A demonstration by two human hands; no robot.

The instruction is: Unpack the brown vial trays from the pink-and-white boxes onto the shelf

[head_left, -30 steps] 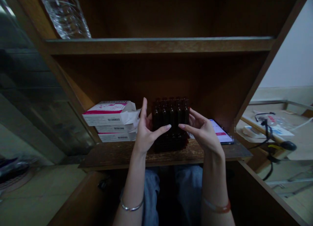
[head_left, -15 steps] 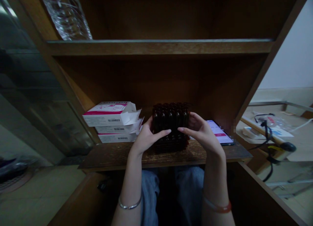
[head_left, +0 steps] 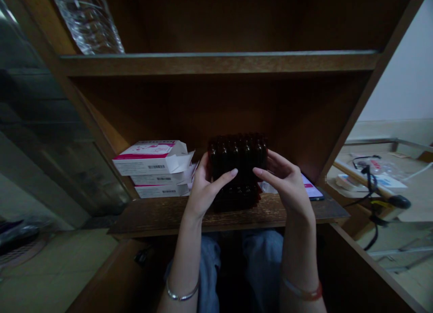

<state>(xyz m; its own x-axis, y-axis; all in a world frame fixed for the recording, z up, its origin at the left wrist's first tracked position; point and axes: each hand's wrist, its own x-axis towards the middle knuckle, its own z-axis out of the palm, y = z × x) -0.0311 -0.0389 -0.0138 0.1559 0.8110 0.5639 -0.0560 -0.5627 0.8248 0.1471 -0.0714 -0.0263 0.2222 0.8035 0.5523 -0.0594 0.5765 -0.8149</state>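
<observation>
A dim wooden shelf (head_left: 162, 214) is carrying everything here, with stacked white and pink boxes (head_left: 152, 168) lying just left of the left hand (head_left: 203, 186). That hand is cupping the left side of a block of dark brown vials (head_left: 237, 159), forefinger stretching across its front. The right hand (head_left: 284, 182) is mirroring it, equally near, hiding part of a lit phone (head_left: 313, 189).

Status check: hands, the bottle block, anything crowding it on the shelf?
Left hand and right hand grip block of dark bottles. Stacked boxes left, phone right, both close.
</observation>
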